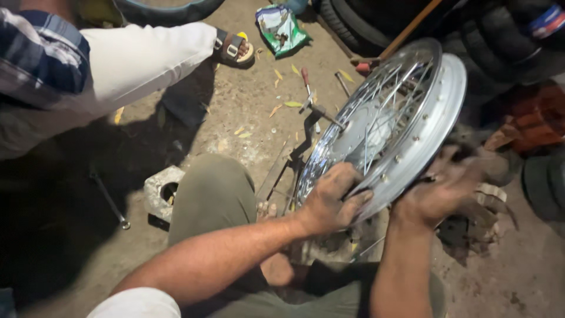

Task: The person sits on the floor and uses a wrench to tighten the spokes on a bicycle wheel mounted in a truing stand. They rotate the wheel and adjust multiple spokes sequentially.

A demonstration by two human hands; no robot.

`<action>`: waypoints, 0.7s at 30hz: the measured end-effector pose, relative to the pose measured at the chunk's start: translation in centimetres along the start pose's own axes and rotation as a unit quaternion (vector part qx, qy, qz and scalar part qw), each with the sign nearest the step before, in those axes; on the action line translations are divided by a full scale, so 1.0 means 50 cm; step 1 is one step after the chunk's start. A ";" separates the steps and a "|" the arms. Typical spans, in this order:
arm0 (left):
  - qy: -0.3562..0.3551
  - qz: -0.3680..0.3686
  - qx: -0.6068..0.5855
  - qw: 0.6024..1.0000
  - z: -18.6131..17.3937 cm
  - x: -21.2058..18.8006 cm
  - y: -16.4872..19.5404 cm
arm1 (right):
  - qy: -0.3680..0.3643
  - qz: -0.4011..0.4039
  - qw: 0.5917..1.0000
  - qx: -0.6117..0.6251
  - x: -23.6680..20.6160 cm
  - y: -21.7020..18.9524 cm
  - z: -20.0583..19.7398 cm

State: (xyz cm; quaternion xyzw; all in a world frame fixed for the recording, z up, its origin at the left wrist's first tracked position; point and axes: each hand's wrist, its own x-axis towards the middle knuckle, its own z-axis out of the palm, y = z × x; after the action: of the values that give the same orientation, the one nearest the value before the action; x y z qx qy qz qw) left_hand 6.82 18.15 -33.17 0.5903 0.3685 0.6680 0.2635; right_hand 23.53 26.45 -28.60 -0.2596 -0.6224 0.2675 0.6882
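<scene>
A spoked wheel rim (393,126) was held tilted on edge at the centre right, above dirt ground (247,126). Its near edge was gripped by the left hand (333,198), fingers closed over the rim. Whether the blurred right hand (436,194) was gripping could not be told. Black tyres (500,35) were stacked far right. Another person's leg (147,59) and sandalled foot (234,49) were stretched across far left. A concrete block (163,191), a green packet (282,28) and a screwdriver (306,82) were left lying about.

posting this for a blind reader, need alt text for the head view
Seen from above, a person's left hand and right hand grip the rim of a shiny spoked wheel held tilted over a dirt floor. A second person's sandalled foot shows at top left, and tyres lie behind.
</scene>
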 end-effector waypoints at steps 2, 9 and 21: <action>0.002 0.004 -0.008 1.000 -0.001 0.005 0.002 | 0.060 0.148 0.983 0.096 -0.046 -0.003 0.003; -0.003 -0.109 -0.010 0.994 0.003 0.006 0.019 | 0.091 0.226 0.964 0.104 -0.131 -0.058 0.006; -0.050 -0.088 -0.086 0.991 -0.013 -0.022 -0.011 | 0.114 0.119 0.986 0.019 -0.152 0.030 -0.092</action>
State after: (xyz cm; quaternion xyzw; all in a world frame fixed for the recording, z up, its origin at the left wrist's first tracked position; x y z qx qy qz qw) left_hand 6.33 17.48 -34.27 0.5639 0.3462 0.6409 0.3891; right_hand 27.40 22.19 -35.50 -0.3478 -0.4995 0.3276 0.7227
